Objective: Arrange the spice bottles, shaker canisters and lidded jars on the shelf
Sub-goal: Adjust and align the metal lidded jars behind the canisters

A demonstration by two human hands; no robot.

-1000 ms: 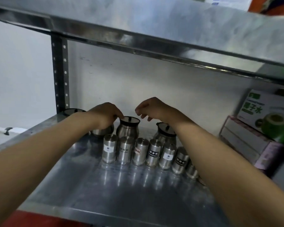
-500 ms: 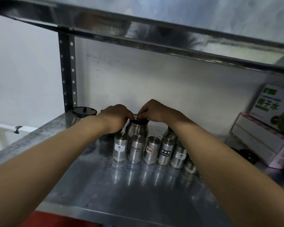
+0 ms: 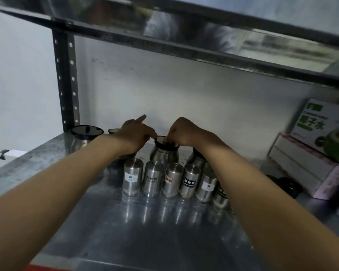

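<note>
A steel lidded jar with a black rim stands in the back row of the metal shelf. My left hand grips its rim from the left, index finger pointing up. My right hand pinches the lid from the right. In front stands a row of several steel shaker canisters with labels. Another lidded jar sits at the back left. A third jar is half hidden behind my right forearm, and another is hidden behind my left hand.
A black upright post stands at the back left. An upper shelf hangs overhead. A green-and-white carton on stacked pink boxes fills the right side. A black round object lies beside them.
Both hands closed in on the middle jar's lid: the right hand came down onto it and the left gripped its rim. The camera moved closer.
</note>
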